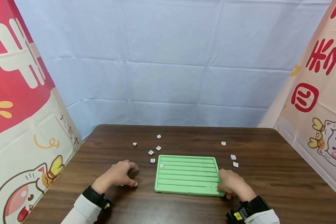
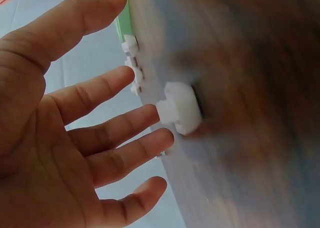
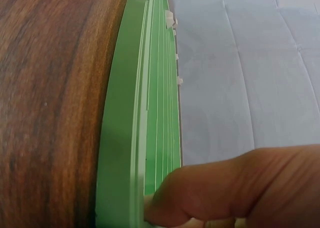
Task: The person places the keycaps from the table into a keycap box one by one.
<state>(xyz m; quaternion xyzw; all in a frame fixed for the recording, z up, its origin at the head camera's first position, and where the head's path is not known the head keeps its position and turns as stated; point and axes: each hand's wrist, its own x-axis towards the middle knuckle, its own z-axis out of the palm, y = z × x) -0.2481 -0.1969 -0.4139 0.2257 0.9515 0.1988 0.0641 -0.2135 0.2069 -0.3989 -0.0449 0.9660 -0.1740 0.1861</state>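
A light green ridged board (image 1: 187,175) lies flat on the brown table, with one small white tile (image 1: 161,166) standing near its left edge. My right hand (image 1: 235,183) grips the board's right edge; in the right wrist view the thumb (image 3: 172,198) bends over the rim. To the left of the board, my left hand (image 1: 119,174) hovers low with fingers spread and relaxed. In the left wrist view a white tile with a short stem (image 2: 182,108) lies on the table just beyond the fingertips, blurred. Whether a finger touches it I cannot tell.
Several white tiles lie loose behind and left of the board, one of them a tile (image 1: 152,161) near its corner. To the right are three more, including a tile (image 1: 235,164). A pale blue cloth (image 1: 168,77) hangs behind the table (image 1: 268,161).
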